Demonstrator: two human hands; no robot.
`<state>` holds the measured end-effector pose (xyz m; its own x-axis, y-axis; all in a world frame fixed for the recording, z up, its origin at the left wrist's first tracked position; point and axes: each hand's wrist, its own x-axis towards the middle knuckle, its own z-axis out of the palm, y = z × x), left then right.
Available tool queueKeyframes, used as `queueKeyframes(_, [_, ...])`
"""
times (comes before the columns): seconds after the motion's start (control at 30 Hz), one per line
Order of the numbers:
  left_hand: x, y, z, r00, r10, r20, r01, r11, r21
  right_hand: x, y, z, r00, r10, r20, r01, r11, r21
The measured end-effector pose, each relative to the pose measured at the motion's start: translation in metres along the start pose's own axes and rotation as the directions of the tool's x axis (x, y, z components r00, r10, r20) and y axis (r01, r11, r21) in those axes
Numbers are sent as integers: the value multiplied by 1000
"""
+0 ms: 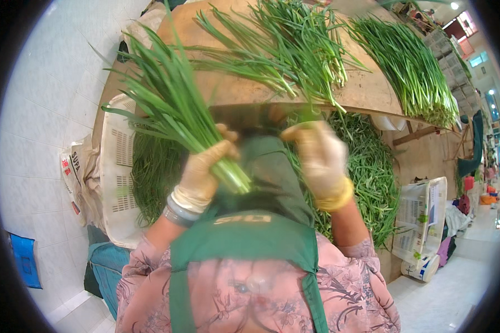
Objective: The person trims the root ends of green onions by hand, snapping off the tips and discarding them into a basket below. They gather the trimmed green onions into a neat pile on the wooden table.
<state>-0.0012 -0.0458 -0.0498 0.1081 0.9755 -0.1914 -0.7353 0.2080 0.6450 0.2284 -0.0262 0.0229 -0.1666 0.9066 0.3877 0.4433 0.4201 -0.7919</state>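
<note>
My left hand [199, 169], in a pale glove, is closed around a thick bunch of green garlic chives [169, 105]. The leaves fan out up and to the left, and the pale cut ends stick out below my fist. Off to the right, my gloved right hand [320, 158] is blurred by motion, its fingers curled. A smear of chive leaves [310, 113] shows at its top, seemingly in its grip. More loose chives [294, 44] lie spread on the wooden table [233, 89] just beyond my hands.
A large neat pile of chives [408, 72] covers the table's right end. Below the table edge, loose leaves [366, 166] are heaped on the right. A white plastic crate [116, 177] stands left, another white crate [422, 216] right. A tiled wall [44, 133] borders the left side.
</note>
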Motion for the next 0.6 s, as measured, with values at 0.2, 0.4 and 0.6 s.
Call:
queueKeyframes(0.2, [20,-6,8,992,-107,-66,113,989,97,-12,22,71,874,195,446,-18,928,-371])
queueKeyframes(0.4, [29,19,15,988,79,-134,-84,996,-29,-9,17,26,790,109,603,123,936,-330])
queueKeyframes(0.6, [31,35,-16,996,11,-90,-30,978,-205,97,49,-2,982,-45,183,154,749,-645])
